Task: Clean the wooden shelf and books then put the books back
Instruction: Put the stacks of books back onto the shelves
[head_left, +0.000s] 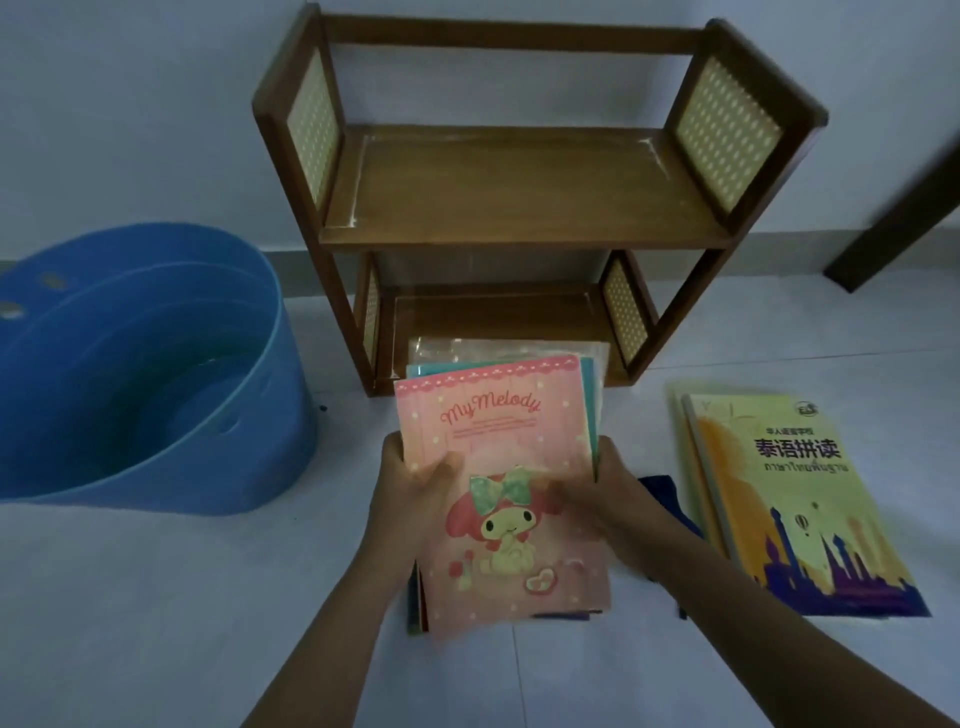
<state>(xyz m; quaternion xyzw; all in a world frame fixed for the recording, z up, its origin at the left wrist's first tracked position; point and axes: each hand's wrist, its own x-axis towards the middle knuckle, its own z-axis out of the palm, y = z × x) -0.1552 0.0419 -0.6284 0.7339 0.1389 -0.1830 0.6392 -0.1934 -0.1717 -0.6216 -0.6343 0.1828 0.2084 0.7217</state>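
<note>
A two-tier wooden shelf (524, 197) with yellow lattice side panels stands on the floor against the wall, both tiers bare. In front of it I hold a stack of thin books, topped by a pink "My Melody" notebook (498, 441). My left hand (410, 488) grips the stack's left edge, thumb on the cover. My right hand (608, 493) grips its right edge. A yellow language book (800, 499) lies flat on the floor to the right, on top of other thin books. A dark blue cloth (665, 493) peeks out behind my right wrist.
A large blue plastic tub (145, 364) sits on the floor at the left, close to the shelf. A dark wooden furniture leg (898, 223) slants at the far right. The floor is pale tile.
</note>
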